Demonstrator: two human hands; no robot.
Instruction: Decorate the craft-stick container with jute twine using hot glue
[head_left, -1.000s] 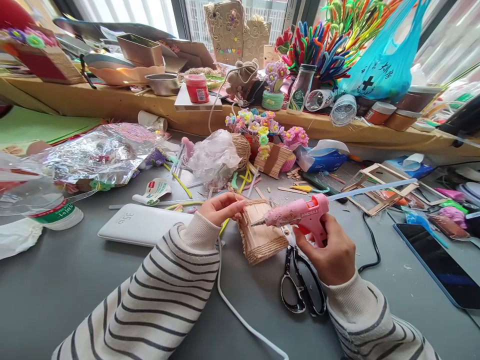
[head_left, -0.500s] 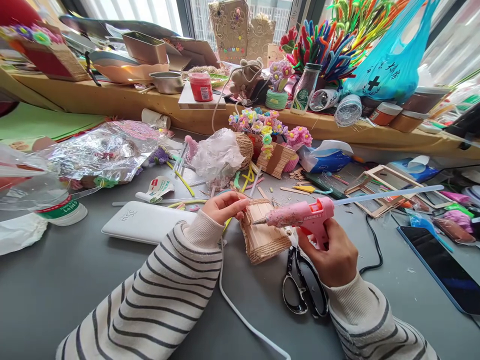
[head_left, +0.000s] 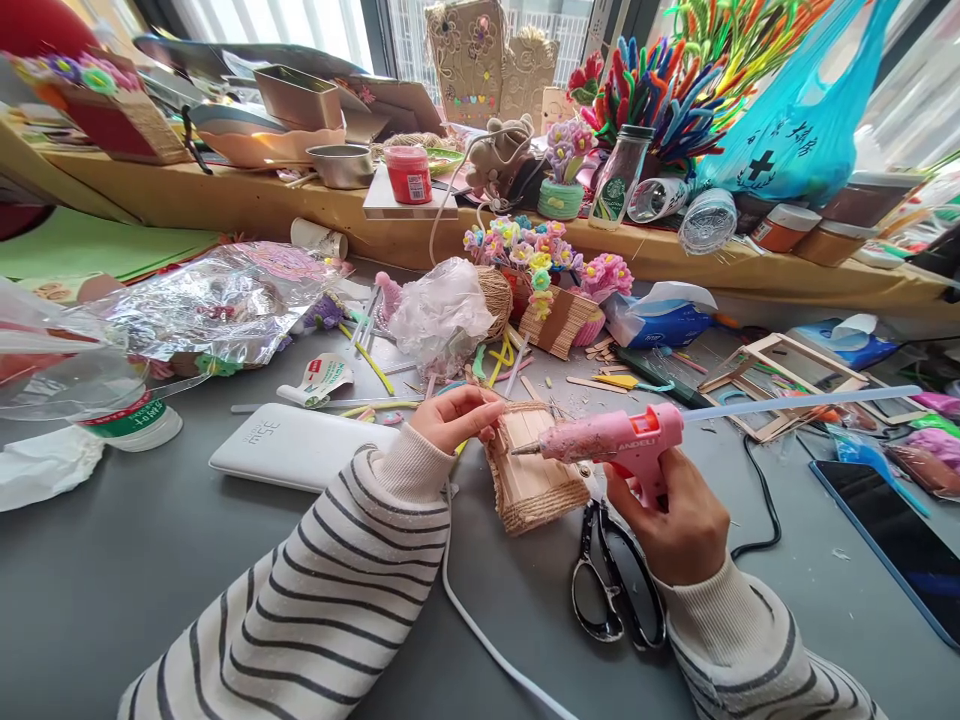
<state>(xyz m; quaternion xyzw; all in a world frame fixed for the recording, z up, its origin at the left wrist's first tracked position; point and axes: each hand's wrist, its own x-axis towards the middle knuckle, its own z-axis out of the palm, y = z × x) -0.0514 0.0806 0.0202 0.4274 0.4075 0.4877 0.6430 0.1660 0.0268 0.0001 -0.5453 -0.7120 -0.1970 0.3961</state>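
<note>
My right hand point(head_left: 686, 520) is wrapped round the grip of a pink hot glue gun point(head_left: 615, 440), with a long clear glue stick point(head_left: 810, 400) poking out of its back. The gun's metal nozzle points left, over a small craft-stick box point(head_left: 536, 470) edged with twine. My left hand point(head_left: 457, 418) pinches that box at its upper left edge; whether a loose twine end is also between the fingertips, I cannot tell. Black-handled scissors point(head_left: 619, 580) lie just below the gun, their blades partly hidden by the box and my right hand.
A white power bank point(head_left: 300, 450) and its white cable point(head_left: 480, 630) lie left of the box. A phone point(head_left: 892, 540) rests at the right. Behind are a twine ball point(head_left: 496, 300), a flower box point(head_left: 551, 320) and wooden frames point(head_left: 780, 385). A cluttered ledge point(head_left: 412, 235) spans the back.
The view has shifted slightly, so everything sits a little further right. Both hands keep their hold, and the glue gun's nozzle stays over the box.
</note>
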